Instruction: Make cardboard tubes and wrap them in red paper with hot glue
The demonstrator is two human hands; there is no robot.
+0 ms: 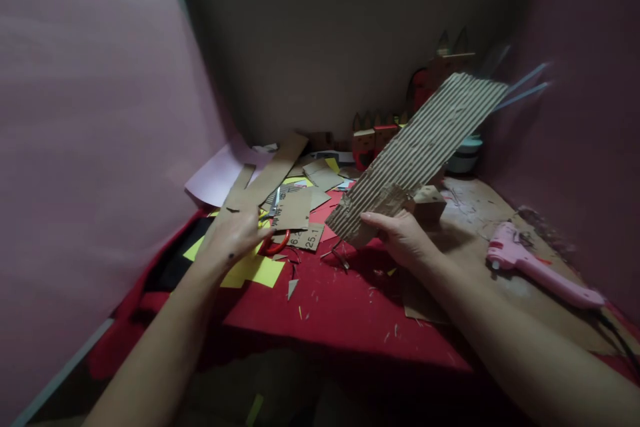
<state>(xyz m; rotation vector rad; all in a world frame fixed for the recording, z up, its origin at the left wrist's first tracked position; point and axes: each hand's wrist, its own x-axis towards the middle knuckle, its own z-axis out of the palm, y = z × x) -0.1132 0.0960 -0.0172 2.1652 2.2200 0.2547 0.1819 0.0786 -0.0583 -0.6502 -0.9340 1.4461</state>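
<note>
My right hand (400, 233) is closed on the lower end of a long strip of corrugated cardboard (425, 140), thumb on top. The strip is raised and slants up to the right, its ribbed face showing. Over the scrap pile on the left is my left hand (237, 233), beside scissors with red handles (277, 243). Its fingers point away from me and are partly hidden, so whether they grip anything is unclear. A printed cardboard piece (293, 208) lies just right of it, and yellow paper (265, 271) lies below.
A pink glue gun (540, 270) rests on a brown board (465, 240) at the right. Small cardboard figures (375, 140) stand at the back. Cardboard scraps (323, 175) and trimmings lie over the red cloth (345, 307). Pink sheets (95, 147) wall both sides.
</note>
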